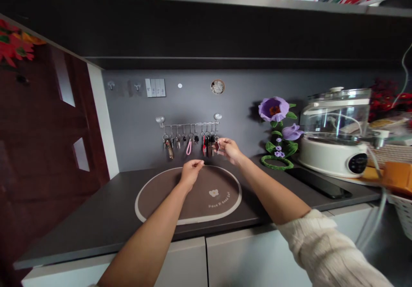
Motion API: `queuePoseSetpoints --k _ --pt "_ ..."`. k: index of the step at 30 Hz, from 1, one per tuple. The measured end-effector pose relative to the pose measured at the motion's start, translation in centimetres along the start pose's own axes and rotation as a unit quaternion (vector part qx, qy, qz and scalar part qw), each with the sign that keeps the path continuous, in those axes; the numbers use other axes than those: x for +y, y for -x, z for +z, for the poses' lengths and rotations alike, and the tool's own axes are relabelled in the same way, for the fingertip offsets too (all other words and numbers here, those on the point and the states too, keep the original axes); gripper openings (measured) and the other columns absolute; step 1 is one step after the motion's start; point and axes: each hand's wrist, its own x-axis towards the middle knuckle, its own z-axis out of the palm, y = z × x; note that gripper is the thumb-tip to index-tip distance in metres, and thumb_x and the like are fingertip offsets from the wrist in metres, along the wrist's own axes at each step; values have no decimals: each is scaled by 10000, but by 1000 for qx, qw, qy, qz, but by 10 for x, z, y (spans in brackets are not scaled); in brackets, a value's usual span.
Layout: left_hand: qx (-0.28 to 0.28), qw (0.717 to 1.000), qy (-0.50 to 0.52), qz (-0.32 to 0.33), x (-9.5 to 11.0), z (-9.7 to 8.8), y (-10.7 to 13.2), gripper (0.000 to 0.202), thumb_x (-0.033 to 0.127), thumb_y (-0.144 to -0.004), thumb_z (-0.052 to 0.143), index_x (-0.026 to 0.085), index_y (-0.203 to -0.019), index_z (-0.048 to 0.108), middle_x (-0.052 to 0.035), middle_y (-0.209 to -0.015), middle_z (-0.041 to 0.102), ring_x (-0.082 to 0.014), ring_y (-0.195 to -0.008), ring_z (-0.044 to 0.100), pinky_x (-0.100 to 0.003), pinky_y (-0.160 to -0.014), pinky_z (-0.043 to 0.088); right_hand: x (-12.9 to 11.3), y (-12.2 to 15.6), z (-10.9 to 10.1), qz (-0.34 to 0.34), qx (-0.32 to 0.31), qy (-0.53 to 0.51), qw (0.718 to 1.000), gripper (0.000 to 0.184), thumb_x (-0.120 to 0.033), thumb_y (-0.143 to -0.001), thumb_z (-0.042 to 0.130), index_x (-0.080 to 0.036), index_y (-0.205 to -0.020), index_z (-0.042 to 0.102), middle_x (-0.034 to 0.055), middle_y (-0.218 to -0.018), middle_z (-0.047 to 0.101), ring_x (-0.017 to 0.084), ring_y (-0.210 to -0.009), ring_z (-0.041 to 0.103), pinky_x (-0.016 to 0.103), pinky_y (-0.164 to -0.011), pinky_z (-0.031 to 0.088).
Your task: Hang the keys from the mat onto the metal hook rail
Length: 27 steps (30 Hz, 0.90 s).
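A chrome key rail (189,125) is fixed to the grey wall, with several keys and fobs (188,143) hanging from its hooks. My right hand (229,150) reaches to the rail's right end, fingers pinched on a small red-and-dark key fob (216,145) by the last hook. My left hand (191,171) hovers lower, above the brown oval mat (154,201), its fingers drawn together in a pinch; what they hold, if anything, is too small to make out.
The dark countertop (96,222) carries the mat. A purple crocheted flower (276,115) stands to the right, then a white appliance with a glass lid (336,132) and a black phone (318,183). A dark shelf (206,25) overhangs. A brown door (41,149) is left.
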Motion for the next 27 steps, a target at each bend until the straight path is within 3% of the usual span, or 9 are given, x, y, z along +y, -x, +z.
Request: queuePoseSetpoints --k 6,14,27 --pt "-2 1000 -21 7 -2 0 -1 284 384 -605 607 126 -719 638 -46 -685 621 -118 -630 504 -233 -592 371 -23 -38 -2 12 75 21 997 131 -48 -743 410 -141 -695 488 9 -586 554 92 -545 558 287 -596 502" --pt "4 1000 -21 -3 1 2 0 256 363 -603 605 126 -696 636 -47 -677 623 -118 -620 501 -237 -598 370 -25 -66 1 44 131 79 987 118 -39 -730 432 -126 -686 499 2 -535 529 68 -472 508 239 -521 478" --pt "24 1000 -9 -7 0 -1 -3 251 359 -596 615 127 -690 633 -58 -680 630 -127 -627 520 -238 -580 372 -11 -69 -6 57 118 109 985 154 -64 -733 455 -149 -604 466 -13 -486 500 66 -444 460 251 -531 444"
